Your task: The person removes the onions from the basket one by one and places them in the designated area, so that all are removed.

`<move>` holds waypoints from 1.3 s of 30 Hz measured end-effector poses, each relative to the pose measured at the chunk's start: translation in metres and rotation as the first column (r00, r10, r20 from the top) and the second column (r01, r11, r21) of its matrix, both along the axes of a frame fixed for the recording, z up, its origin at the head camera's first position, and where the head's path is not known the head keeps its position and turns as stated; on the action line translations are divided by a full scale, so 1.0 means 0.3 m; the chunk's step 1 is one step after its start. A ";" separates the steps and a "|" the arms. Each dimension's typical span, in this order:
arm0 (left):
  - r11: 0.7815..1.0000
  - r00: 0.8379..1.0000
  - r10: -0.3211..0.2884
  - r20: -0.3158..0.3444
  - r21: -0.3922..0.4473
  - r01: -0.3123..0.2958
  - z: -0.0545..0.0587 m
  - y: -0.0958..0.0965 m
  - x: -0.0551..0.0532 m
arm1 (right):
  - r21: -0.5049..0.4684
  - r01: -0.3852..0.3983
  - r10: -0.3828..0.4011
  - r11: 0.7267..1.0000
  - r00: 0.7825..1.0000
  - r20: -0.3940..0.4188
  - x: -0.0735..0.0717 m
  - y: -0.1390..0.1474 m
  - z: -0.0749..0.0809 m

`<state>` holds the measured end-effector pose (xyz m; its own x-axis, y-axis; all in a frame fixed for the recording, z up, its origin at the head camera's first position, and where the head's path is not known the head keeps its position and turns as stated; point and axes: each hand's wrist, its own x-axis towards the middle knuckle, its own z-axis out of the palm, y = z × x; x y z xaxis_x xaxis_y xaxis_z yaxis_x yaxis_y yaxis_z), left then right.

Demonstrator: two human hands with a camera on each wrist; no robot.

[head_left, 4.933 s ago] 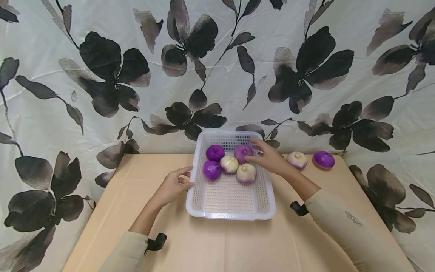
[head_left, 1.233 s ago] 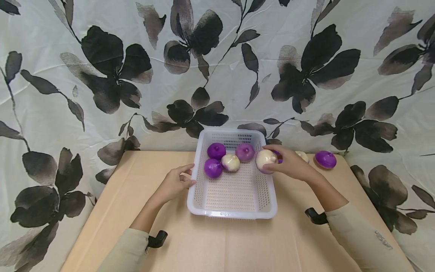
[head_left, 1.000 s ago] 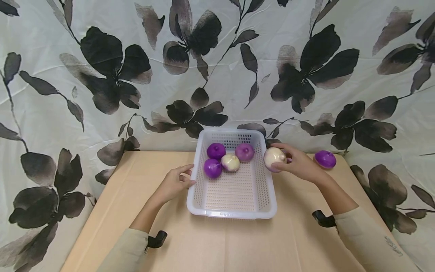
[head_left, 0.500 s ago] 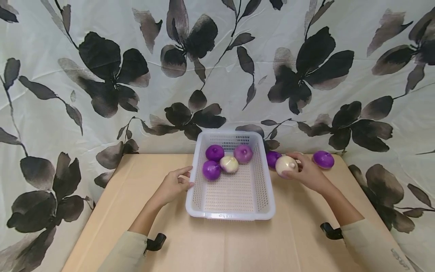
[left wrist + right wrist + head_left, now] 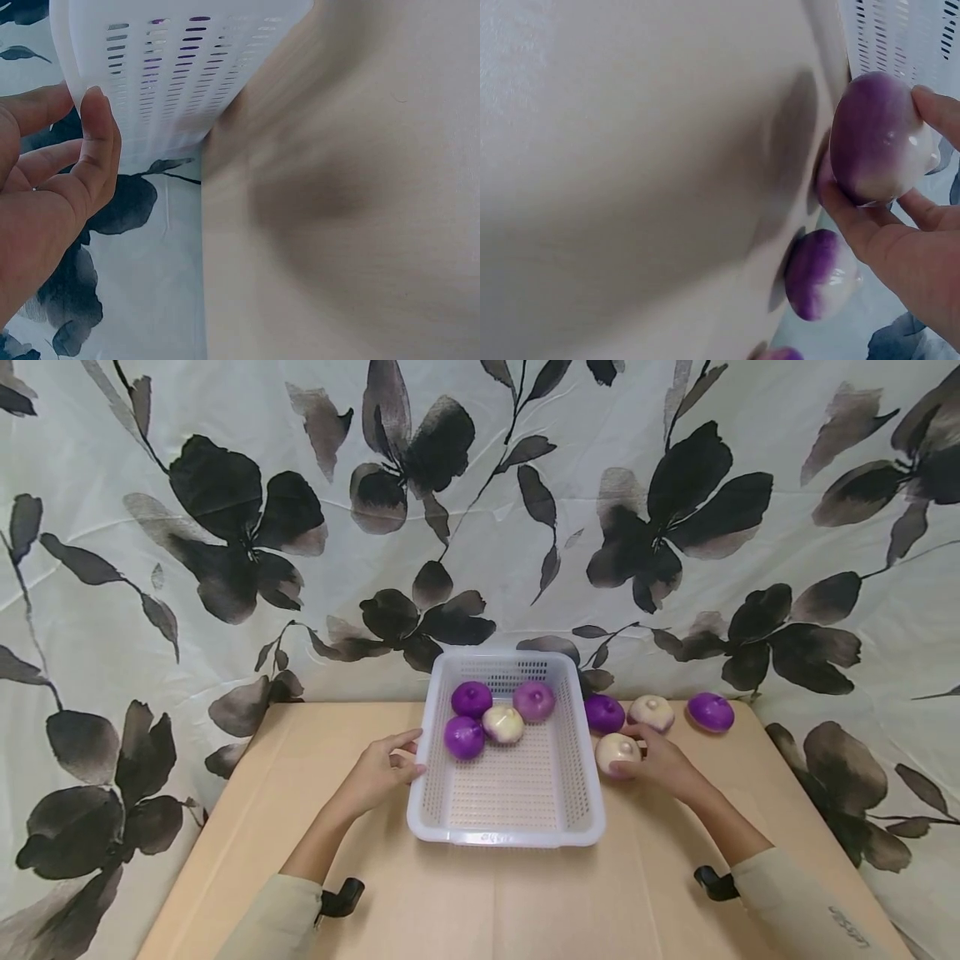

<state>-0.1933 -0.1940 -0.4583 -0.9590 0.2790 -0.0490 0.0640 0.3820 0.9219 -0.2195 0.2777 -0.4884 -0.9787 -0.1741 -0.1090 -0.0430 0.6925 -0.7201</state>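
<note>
My right hand (image 5: pixel 660 764) holds a white-and-purple onion (image 5: pixel 618 755) just right of the white plastic basket (image 5: pixel 506 837). In the right wrist view, fingers and thumb lie around this glossy onion (image 5: pixel 877 139), which has a purple underside. At the basket's left rim, my left hand (image 5: pixel 382 768) grips with bent fingers and thumb, and its fingertips (image 5: pixel 95 101) show right at the rim in the left wrist view. Inside the basket, toward the back, sit a dark purple onion (image 5: pixel 472 698), a brighter purple one (image 5: pixel 464 737), a lighter purple one (image 5: pixel 533 701) and a whitish one (image 5: pixel 503 724).
Behind the held onion, a purple onion (image 5: pixel 604 714) stands close by the basket. Farther right are a white-and-purple onion (image 5: pixel 651 713) and another purple one (image 5: pixel 711 712), near the table's back edge. A floral cloth (image 5: pixel 540 568) hangs behind the wooden table (image 5: pixel 480 902).
My right hand has taken the white-and-purple onion out of the basket over its right rim and brought it down beside the basket. The left hand stays at the left rim.
</note>
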 end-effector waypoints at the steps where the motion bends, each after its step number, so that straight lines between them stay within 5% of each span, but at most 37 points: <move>1: 1.000 1.000 -0.002 0.000 -0.003 0.002 -0.001 0.000 0.000 | 0.005 0.004 -0.004 1.000 1.000 0.009 0.000 -0.003 -0.005; 17: 1.000 1.000 0.003 -0.005 -0.005 -0.003 -0.001 -0.001 -0.004 | -0.026 -0.021 0.021 0.999 1.000 0.004 -0.007 -0.016 -0.061; 39: 1.000 1.000 0.007 0.003 -0.002 -0.007 -0.004 0.002 0.003 | -0.019 -0.057 0.057 0.998 0.998 -0.006 0.003 -0.010 -0.063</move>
